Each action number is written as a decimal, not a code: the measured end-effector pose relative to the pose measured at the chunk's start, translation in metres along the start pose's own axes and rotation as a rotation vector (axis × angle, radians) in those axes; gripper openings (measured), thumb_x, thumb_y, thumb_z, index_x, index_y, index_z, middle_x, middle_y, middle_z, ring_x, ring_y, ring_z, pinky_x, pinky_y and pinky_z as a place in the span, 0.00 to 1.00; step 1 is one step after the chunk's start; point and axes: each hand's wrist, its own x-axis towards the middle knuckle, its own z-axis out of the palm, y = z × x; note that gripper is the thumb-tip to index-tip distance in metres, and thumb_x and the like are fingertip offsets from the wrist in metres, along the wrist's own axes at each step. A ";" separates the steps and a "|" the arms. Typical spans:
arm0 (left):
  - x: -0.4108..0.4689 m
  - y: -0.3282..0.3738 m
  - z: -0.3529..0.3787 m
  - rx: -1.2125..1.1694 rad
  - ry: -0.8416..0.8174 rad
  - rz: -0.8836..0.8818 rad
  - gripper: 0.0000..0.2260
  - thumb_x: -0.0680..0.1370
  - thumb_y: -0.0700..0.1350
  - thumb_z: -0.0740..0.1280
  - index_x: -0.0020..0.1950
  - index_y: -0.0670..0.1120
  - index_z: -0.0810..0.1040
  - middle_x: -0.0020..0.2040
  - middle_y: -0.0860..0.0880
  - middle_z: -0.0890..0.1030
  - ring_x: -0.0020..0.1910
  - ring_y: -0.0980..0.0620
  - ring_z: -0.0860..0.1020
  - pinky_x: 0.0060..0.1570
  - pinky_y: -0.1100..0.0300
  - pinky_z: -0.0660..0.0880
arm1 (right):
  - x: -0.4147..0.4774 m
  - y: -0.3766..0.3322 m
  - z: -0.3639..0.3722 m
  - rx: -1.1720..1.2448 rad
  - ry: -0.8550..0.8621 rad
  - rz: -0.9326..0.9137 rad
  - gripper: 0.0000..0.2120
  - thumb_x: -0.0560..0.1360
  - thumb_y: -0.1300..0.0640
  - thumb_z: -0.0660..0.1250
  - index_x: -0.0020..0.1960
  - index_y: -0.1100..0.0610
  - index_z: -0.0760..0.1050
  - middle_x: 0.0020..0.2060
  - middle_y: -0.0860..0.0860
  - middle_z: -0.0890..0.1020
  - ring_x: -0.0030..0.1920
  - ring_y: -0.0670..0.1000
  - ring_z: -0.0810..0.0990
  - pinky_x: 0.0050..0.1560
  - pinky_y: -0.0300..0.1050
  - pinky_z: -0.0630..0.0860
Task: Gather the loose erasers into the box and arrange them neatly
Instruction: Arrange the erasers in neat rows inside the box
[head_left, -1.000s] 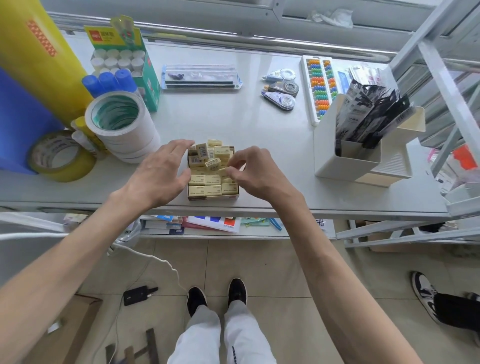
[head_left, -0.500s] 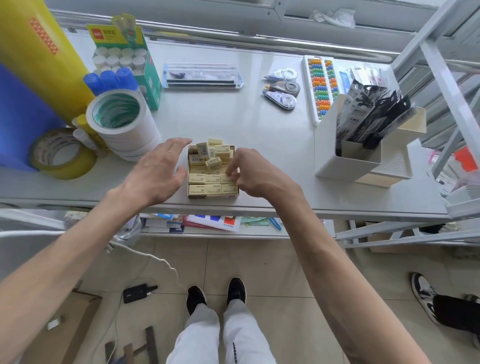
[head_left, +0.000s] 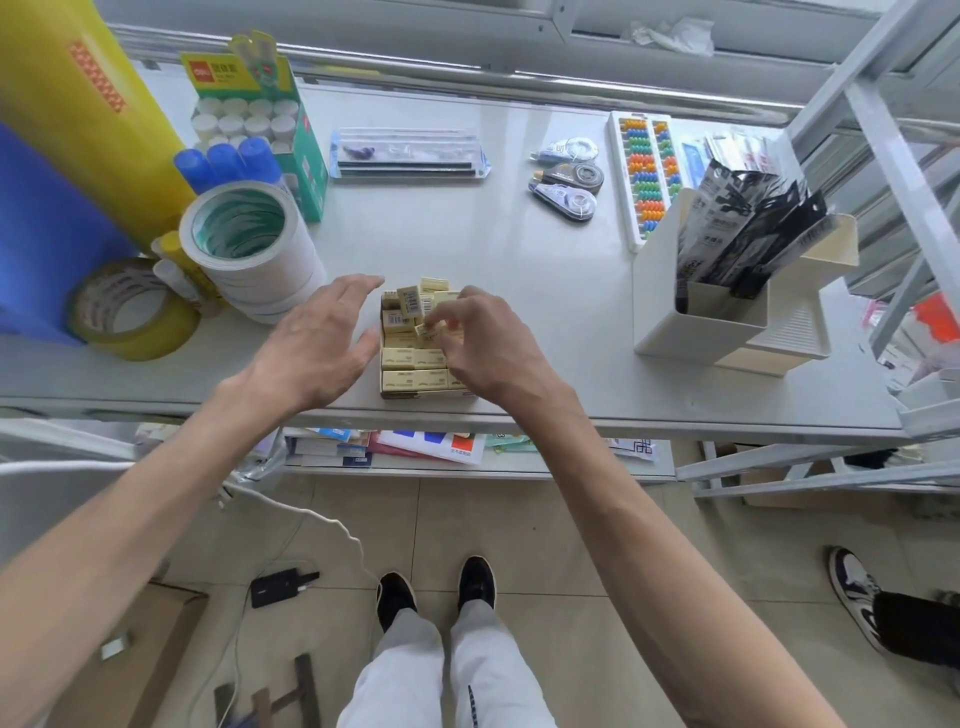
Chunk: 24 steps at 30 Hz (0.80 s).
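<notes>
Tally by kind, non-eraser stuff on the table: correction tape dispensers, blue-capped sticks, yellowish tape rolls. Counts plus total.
Correction tape dispensers: 3
Blue-capped sticks: 3
Yellowish tape roll: 1
Total: 7

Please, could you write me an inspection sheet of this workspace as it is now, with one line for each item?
Surface: white shelf top, glossy.
Job's things: cardboard box near the front edge; near rows of erasers lie flat and neat, far pile sits askew.
Clutter: tape rolls, glue-stick box, correction tapes, abacus, white organizer.
Grippers: left hand open beside the box, contact unclear; right hand pinches one eraser over the box.
Cables: white cable hanging below the shelf; black adapter on the floor.
Surroundings: metal racking at right; another person's shoe.
</notes>
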 end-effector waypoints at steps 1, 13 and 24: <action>0.000 -0.001 0.000 -0.001 -0.001 -0.001 0.24 0.81 0.46 0.61 0.77 0.48 0.60 0.75 0.47 0.65 0.73 0.47 0.64 0.70 0.50 0.62 | 0.000 0.001 0.000 0.005 0.004 0.006 0.06 0.77 0.57 0.68 0.51 0.52 0.82 0.49 0.49 0.76 0.51 0.53 0.78 0.52 0.49 0.76; 0.002 -0.006 0.001 -0.008 -0.002 0.001 0.23 0.81 0.50 0.60 0.76 0.48 0.61 0.75 0.48 0.66 0.73 0.47 0.64 0.71 0.50 0.62 | 0.004 0.004 0.002 -0.032 -0.011 0.017 0.07 0.75 0.57 0.69 0.50 0.59 0.79 0.47 0.53 0.81 0.48 0.55 0.79 0.48 0.50 0.77; 0.003 -0.007 -0.001 -0.010 -0.004 0.009 0.23 0.81 0.50 0.60 0.76 0.49 0.61 0.75 0.48 0.65 0.73 0.47 0.64 0.71 0.49 0.62 | 0.006 0.004 -0.007 0.208 0.072 0.019 0.05 0.73 0.63 0.69 0.50 0.59 0.79 0.40 0.51 0.81 0.39 0.48 0.79 0.40 0.42 0.78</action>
